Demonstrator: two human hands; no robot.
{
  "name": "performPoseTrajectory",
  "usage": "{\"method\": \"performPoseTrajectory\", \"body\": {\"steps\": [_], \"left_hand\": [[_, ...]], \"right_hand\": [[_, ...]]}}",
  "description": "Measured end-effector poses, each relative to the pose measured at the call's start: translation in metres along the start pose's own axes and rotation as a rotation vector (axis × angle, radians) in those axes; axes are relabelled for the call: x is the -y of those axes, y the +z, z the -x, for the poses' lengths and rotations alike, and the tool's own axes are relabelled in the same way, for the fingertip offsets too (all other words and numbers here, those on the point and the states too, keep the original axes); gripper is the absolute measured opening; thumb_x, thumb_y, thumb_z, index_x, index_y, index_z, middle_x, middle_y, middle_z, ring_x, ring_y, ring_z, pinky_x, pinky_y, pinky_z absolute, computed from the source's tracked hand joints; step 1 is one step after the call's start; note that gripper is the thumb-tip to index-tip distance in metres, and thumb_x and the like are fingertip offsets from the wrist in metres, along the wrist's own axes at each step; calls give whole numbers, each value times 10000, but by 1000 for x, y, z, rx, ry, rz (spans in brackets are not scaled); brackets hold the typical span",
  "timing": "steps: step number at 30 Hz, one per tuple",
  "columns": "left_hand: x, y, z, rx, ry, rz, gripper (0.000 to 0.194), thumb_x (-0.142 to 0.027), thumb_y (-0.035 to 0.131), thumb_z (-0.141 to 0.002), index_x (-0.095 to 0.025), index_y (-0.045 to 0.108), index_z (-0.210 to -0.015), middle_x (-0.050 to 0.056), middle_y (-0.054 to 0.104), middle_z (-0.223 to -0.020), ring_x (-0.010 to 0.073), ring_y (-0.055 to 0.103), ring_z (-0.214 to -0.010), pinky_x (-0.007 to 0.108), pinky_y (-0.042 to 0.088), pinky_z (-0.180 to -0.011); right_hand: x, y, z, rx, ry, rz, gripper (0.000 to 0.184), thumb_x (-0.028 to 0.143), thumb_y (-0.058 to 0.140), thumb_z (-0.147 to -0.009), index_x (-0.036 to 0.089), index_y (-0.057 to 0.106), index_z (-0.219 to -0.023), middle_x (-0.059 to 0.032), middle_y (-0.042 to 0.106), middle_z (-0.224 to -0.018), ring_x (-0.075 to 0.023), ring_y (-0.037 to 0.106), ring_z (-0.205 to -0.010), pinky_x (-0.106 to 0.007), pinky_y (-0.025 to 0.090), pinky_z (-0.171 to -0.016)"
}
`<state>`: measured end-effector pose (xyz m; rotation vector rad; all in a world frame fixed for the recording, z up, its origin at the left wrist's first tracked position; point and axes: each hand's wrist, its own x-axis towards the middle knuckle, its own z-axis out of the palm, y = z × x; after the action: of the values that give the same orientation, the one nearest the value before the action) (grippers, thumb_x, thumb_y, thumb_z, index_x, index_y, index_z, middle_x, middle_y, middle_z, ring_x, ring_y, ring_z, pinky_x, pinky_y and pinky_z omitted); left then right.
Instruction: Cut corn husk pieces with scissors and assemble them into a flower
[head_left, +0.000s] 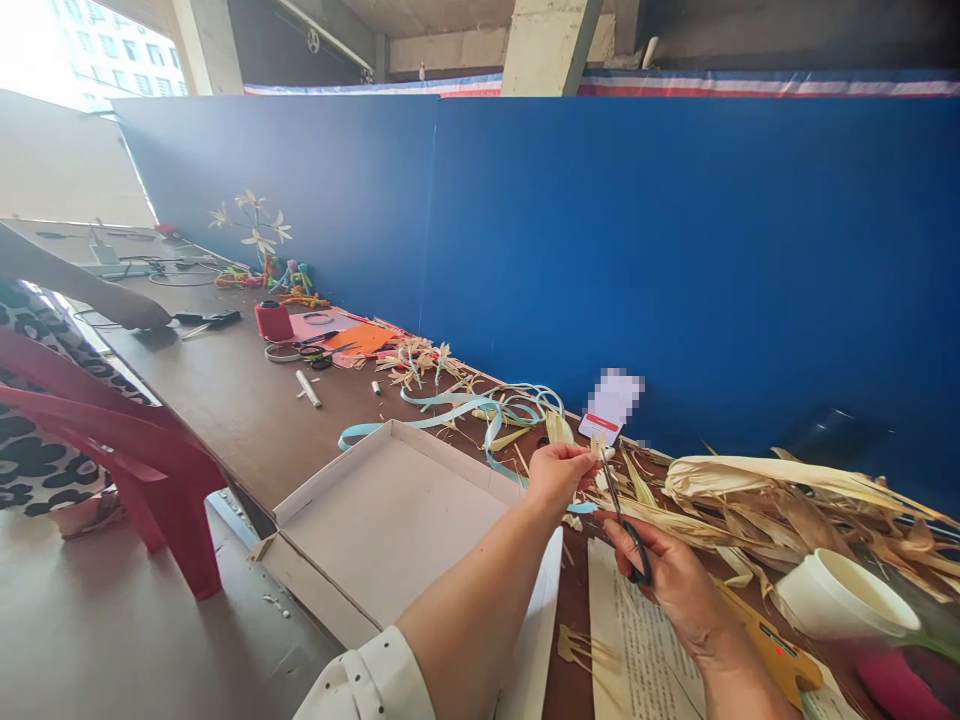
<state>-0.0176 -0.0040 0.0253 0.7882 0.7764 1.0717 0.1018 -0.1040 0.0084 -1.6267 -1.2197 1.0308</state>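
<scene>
My left hand (pixel 556 473) pinches a small pale piece of corn husk (pixel 598 445) above the brown table (pixel 225 390). My right hand (pixel 671 575) is closed around the black handles of a pair of scissors (pixel 621 515), whose blades point up at the husk piece. A shallow cardboard box lid (pixel 390 520) lies just left of my left forearm. A heap of dried corn husks (pixel 765 500) lies to the right of my hands. A printed paper sheet (pixel 637 650) sits under my right wrist.
A white cup (pixel 844 595) stands at the right. Light blue ribbon (pixel 465 410), husk flowers (pixel 420 360), a red spool (pixel 274 322) and coloured paper lie further along the table. Another person's arm (pixel 82 290) rests on the far left by a red plastic chair (pixel 127 440). A blue wall (pixel 675 250) backs the table.
</scene>
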Motion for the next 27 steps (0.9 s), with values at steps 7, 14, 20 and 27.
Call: {"method": "performPoseTrajectory", "body": {"steps": [7,14,20,27], "left_hand": [[2,0,1,-6,-20,-75,105,-207,674,-700,-121,618,-676,21,614,-629,54,515,-512,174,414,-514],[7,2,0,1,-20,-105,125,-227,692,-676,-136,606,-663,10,607,-627,71,516,-544,177,426,-517],[13,3,0,6,-1,-136,152,-262,702,-656,-141,610,-662,17,616,-658,94,544,-598,203,452,-564],[15,4,0,18,-5,-109,134,-245,681,-661,-138,601,-659,16,607,-645,94,546,-603,203,451,-569]], "right_hand": [[-1,0,-1,-4,-46,-1,398,536,627,-745,231,693,-992,28,473,-559,-105,385,-529,-214,265,-462],[-2,2,-2,-30,-53,-28,384,513,645,-732,235,701,-990,26,475,-555,-120,392,-527,-222,271,-461],[-4,2,-4,-38,-83,-40,399,502,650,-737,230,704,-1024,30,473,-574,-117,392,-558,-229,299,-504],[-8,2,-6,-44,-99,-48,363,482,649,-746,229,705,-1001,34,468,-564,-109,387,-543,-222,299,-492]]}}
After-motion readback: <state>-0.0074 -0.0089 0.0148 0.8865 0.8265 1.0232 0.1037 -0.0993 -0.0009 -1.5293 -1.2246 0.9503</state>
